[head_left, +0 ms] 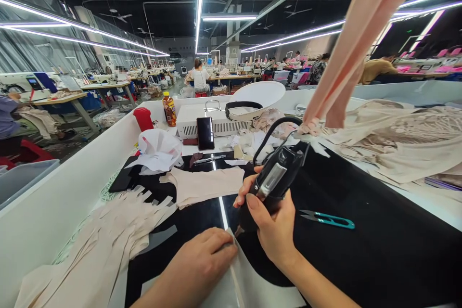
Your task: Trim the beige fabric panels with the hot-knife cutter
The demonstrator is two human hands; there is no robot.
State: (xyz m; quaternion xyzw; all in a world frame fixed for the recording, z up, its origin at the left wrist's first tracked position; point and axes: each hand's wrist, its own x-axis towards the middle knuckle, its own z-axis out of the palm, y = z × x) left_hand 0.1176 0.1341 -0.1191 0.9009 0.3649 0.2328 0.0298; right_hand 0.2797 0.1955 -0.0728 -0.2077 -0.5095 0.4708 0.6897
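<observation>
My right hand (270, 221) is wrapped around a black corded hand tool (269, 178) with a shiny metal plate on its side. The tool is tilted, its lower end just above the work surface, and knotted pink cloth strips (335, 43) run up from its top. My left hand (205, 260) rests low in the middle, its fingers bent and together at the edge of a pale fabric piece (249, 274). The fingertips press or pinch that edge beside the tool; part of the fabric is hidden under the hand. Teal thread snips (328, 219) lie right of my right hand.
A cut beige fabric piece (207, 184) lies ahead on the black board (353, 250). Beige pieces are heaped left (90, 245) and right (404, 139). Behind stand a phone (205, 134), a white box (187, 120), a visor hat (258, 98) and a drink bottle (169, 108). People sit at distant sewing tables.
</observation>
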